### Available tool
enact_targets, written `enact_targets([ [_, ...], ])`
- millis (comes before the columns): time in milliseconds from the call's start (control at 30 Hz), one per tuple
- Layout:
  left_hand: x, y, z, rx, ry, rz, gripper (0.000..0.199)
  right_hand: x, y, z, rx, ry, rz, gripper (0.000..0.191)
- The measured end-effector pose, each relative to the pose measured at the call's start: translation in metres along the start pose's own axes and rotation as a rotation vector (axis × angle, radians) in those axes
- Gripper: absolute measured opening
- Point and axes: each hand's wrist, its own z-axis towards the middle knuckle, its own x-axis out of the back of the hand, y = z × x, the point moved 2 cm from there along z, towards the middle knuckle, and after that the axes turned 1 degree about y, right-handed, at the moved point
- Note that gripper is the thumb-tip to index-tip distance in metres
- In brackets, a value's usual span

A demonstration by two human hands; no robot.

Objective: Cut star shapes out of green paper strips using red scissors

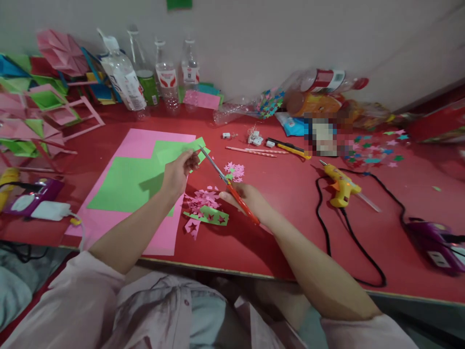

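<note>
My left hand (178, 172) pinches a small green paper strip (198, 143) above the green sheets. In my right hand (250, 201) are orange-handled scissors (238, 195), their blades pointing up and left to the strip's edge. Beneath my left forearm, green paper (123, 184) lies on a larger pink sheet (160, 242). Small pink stars (235, 170) are piled just beyond the scissors. Pink scraps (203, 199) and a green strip with star-shaped holes (220, 218) rest on the red table between my arms.
A yellow glue gun (341, 186) with a black cord lies at right, near a purple power box (436, 245). Plastic bottles (167, 80) stand at the back. Folded paper shapes (47, 104) and another purple box (36, 196) are at left. Cutters (290, 148) lie behind the stars.
</note>
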Motion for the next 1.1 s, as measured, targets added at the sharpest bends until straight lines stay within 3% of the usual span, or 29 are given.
enact_targets([
  [233, 0.0008, -0.0078, -0.0038, -0.054, -0.155, 0.094, 0.016, -0.0010, -0.0027, -0.0013, -0.012, -0.013, 0.085, 0.053],
  [1100, -0.0006, -0.0091, -0.0068, -0.098, -0.095, 0.147, 0.020, -0.0055, -0.0039, -0.0047, -0.035, -0.049, 0.204, 0.052],
])
